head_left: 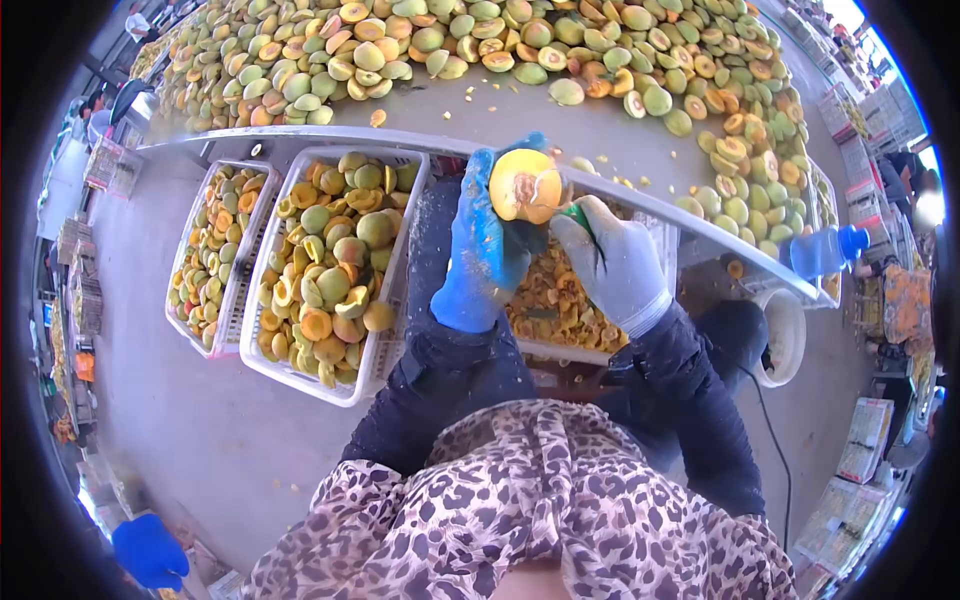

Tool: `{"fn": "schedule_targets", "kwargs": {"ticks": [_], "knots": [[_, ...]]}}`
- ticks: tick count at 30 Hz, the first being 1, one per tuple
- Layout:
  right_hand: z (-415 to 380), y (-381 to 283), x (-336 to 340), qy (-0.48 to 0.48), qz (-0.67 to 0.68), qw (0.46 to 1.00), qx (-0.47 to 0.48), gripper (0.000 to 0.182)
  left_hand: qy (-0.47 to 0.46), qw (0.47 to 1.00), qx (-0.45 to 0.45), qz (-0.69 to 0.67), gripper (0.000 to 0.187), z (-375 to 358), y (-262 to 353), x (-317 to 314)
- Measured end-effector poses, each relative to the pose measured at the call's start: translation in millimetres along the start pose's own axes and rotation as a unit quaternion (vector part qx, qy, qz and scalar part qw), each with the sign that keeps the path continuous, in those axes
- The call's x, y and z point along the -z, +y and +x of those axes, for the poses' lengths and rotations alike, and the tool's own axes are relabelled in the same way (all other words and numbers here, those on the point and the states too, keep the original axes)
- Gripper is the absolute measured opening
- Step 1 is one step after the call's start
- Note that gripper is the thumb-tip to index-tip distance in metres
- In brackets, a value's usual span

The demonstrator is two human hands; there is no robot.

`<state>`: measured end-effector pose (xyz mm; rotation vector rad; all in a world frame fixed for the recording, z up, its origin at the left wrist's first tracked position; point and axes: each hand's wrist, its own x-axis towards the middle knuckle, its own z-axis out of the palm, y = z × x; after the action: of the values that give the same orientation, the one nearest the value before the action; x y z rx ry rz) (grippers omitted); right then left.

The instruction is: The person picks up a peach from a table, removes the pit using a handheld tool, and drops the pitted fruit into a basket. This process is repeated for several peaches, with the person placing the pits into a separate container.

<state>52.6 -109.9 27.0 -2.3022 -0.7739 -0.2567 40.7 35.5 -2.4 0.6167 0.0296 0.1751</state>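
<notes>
My left hand [474,262], in a blue glove, holds up a cut yellow peach [525,187] with its flesh side facing me. Close by on the right, my right hand [622,268], in a pale grey glove, is closed around a small green-handled tool [576,215]. The tool's tip sits at the peach's lower right edge; its blade is too hard to make out. Below both hands is a crate of orange peach scraps and pits [560,290], partly covered by my hands and arms.
A metal-edged table [450,112] ahead bears a big heap of halved peaches [390,40]. Two white crates [258,345] of peach pieces stand on the floor at left. At right are a plastic bottle [822,252], a white bucket [786,335] and a dark cable [786,450].
</notes>
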Motion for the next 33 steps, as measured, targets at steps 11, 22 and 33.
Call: {"fn": "schedule_targets", "kwargs": {"ticks": [11, 22, 33], "knots": [[-39, -25, 28, -0.185, 0.333, 0.906, -0.182, 0.043, -0.021, 0.999, -0.017, 0.041, 0.037, -25, -21, -14], [-44, -13, 45, -0.339, 0.413, 0.765, -0.359, 0.054, -0.018, 0.858, -0.298, 0.417, 0.045, -23, -56, -2], [-73, 29, 23, -0.260, 0.718, 0.541, -0.354, 0.045, 0.057, 0.954, -0.118, 0.268, 0.058, 17, -119, 64]]}}
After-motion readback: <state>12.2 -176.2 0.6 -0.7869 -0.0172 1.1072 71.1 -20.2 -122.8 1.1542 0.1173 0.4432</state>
